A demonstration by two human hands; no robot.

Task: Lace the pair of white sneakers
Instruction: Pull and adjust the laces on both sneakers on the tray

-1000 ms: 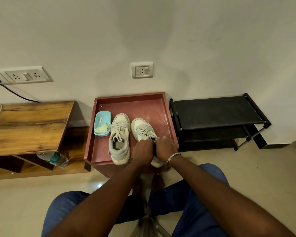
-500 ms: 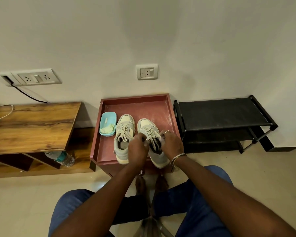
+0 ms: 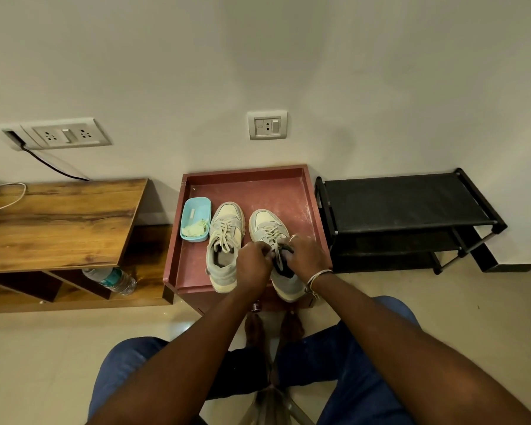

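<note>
The red tabletop (image 3: 288,185) at centre frame carries both sneakers side by side, toes toward the wall. The left-frame sneaker (image 3: 226,234) appears fully laced. The right-frame sneaker (image 3: 265,223) is in work, heel at the near edge. The left hand (image 3: 252,265) and right hand (image 3: 307,259) meet over its tongue, fingers curled and pinching the lace (image 3: 277,250); which end each holds is hidden. Likely step: tightening the top crossings. Pull both ends evenly, seat each crossing flat, and keep the shoe from sliding off the edge. Around: a wooden desk (image 3: 59,222) at left, a black rack (image 3: 405,204) at right, a bottle (image 3: 114,279) under the desk. A blue box (image 3: 196,210) just beside the left-frame sneaker limits room there.
</note>
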